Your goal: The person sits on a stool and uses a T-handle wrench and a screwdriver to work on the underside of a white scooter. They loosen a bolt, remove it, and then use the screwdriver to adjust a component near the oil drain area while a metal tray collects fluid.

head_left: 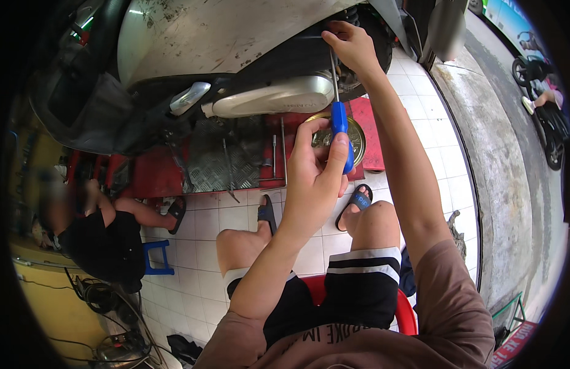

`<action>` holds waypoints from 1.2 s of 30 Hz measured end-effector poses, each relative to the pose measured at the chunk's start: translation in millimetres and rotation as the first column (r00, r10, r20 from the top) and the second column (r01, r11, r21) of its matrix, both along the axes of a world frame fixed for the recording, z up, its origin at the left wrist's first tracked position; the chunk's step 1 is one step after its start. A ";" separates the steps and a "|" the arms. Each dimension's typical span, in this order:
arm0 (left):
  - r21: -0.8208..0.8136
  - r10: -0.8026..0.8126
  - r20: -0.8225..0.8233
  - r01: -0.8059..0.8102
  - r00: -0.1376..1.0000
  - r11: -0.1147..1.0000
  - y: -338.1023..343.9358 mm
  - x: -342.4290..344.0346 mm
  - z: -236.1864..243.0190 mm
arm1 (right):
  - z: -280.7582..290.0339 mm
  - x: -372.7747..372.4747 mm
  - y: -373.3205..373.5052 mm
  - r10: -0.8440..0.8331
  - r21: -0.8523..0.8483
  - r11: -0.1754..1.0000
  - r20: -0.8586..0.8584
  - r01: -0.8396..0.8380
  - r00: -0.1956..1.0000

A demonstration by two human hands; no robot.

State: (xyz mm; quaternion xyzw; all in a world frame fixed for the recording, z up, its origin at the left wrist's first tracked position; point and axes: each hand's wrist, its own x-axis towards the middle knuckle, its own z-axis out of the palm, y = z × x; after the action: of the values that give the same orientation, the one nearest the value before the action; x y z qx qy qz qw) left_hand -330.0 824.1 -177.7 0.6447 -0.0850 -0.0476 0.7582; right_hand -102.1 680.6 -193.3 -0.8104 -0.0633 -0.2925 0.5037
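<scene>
My left hand (315,169) is wrapped round the blue handle of a screwdriver (339,117). Its long metal shaft points away from me, up to the dark underside of a scooter (217,40) with scuffed white bodywork. Just past the shaft's far end is my right hand (352,49), its thumb and fingers bent in a pinch against the black panel near the rear wheel. Whatever lies between those fingertips is hidden. The silver engine cover (272,98) sits left of the screwdriver shaft.
Below the scooter, a red work stand (155,175) with a metal tread plate carries several long tools. Behind my left hand lies a round gold-coloured tray (357,138). At left, a person in black (106,246) sits beside a blue stool (157,258). A street runs along the right.
</scene>
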 end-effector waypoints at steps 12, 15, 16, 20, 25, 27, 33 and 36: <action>-0.032 -0.010 0.100 0.014 0.995 0.999 -7.2 -1.8 -17.2 | 13.2 23.6 8.3 -0.251 -0.058 0.967 -0.020 0.249 0.968; 0.159 -0.010 0.235 -0.029 0.972 0.987 -2.1 -5.6 -17.2 | 14.2 22.8 10.1 -0.239 -0.045 0.970 -0.024 0.238 0.971; 0.170 -0.005 0.232 -0.035 0.973 0.985 -1.0 -6.1 -18.7 | 13.0 21.6 10.8 -0.246 -0.045 0.968 -0.006 0.245 0.969; 0.073 -0.070 0.151 0.060 0.986 0.996 -2.5 -8.5 -22.9 | 13.9 16.6 14.5 -0.242 -0.030 0.970 -0.024 0.241 0.970; -0.362 -0.310 -0.116 0.251 0.944 0.898 -2.6 -10.0 -17.0 | 18.1 16.8 10.4 -0.194 -0.115 0.975 -0.020 0.190 0.981; -0.497 -0.384 -0.228 0.232 0.895 0.836 0.4 -7.6 -19.6 | 20.9 19.1 9.2 -0.195 -0.146 0.971 -0.038 0.187 0.980; -0.625 -0.392 -0.346 0.103 0.852 0.774 3.6 -8.3 -24.9 | 26.5 25.6 5.9 -0.232 -0.165 0.964 -0.128 0.210 0.964; -0.613 -0.264 -0.394 -0.038 0.880 0.789 1.9 -13.8 -13.8 | 30.8 18.2 12.4 -0.237 -0.135 0.967 -0.171 0.216 0.956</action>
State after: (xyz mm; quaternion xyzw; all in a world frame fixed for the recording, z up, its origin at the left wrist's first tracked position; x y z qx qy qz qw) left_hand -343.8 826.0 -191.5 0.3320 0.0467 -0.2157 0.9171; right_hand -83.9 693.0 -162.5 -0.8636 0.0606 -0.2673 0.4231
